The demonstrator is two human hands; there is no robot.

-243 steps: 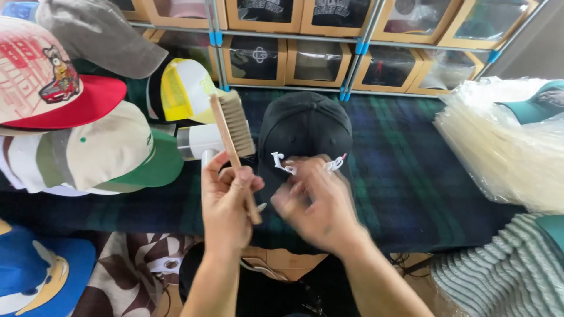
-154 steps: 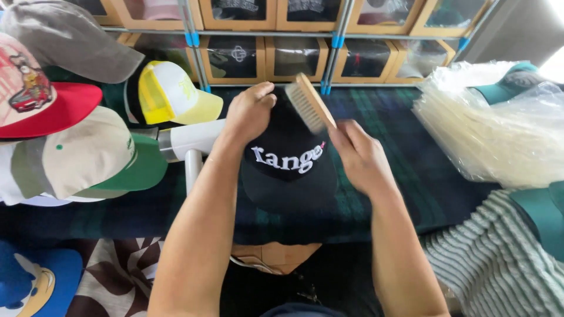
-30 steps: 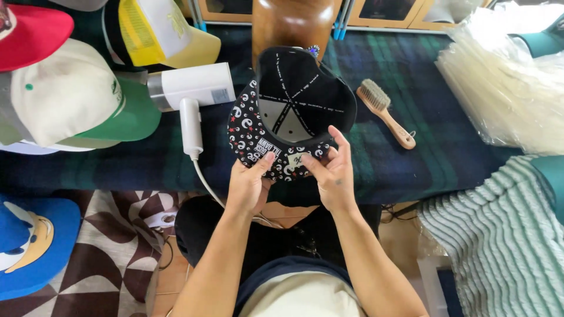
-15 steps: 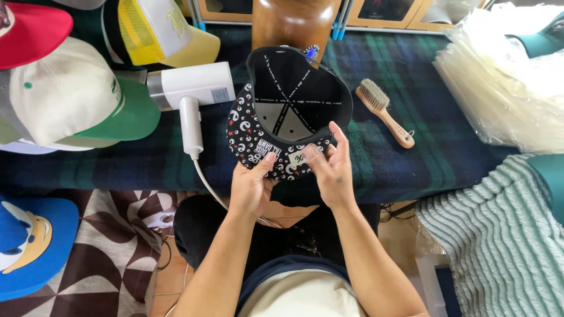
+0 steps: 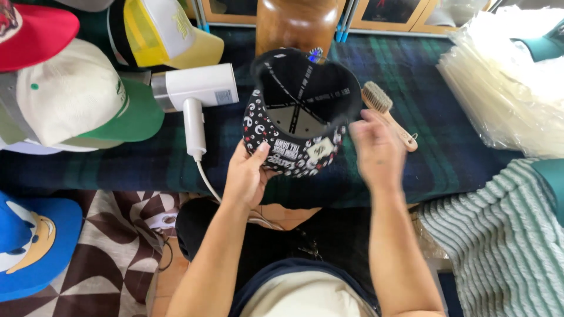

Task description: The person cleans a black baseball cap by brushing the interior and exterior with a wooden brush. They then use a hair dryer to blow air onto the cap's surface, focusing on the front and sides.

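Left hand (image 5: 249, 173) pinches the near rim of an upturned black cap with a patterned black, white and red underbrim and sweatband (image 5: 299, 111), thumb on the printed band and fingers beneath. Right hand (image 5: 376, 149) hovers just beside the cap's right rim, fingers loosely spread and blurred; whether it touches the fabric cannot be told. The cap is held crown-down over a dark blue-green tartan cloth (image 5: 446, 100), its seamed interior facing the camera. To its right lies a wooden-handled bristle brush (image 5: 388, 114), apart from both hands. To its left lies a white handheld dryer-like appliance with a cord (image 5: 197, 94). Farther left sit a cream-and-green cap (image 5: 82, 100), a yellow-and-white mesh cap (image 5: 170, 32) and a red-brimmed cap (image 5: 35, 29); a blue cap (image 5: 35, 240) lies near left. A brown wooden block (image 5: 294, 23) stands beyond the held cap; clear plastic bags (image 5: 511, 82) are stacked far right.

Judged step: inspection of the cap's inside. A further turn would call for a second grip on the right rim.
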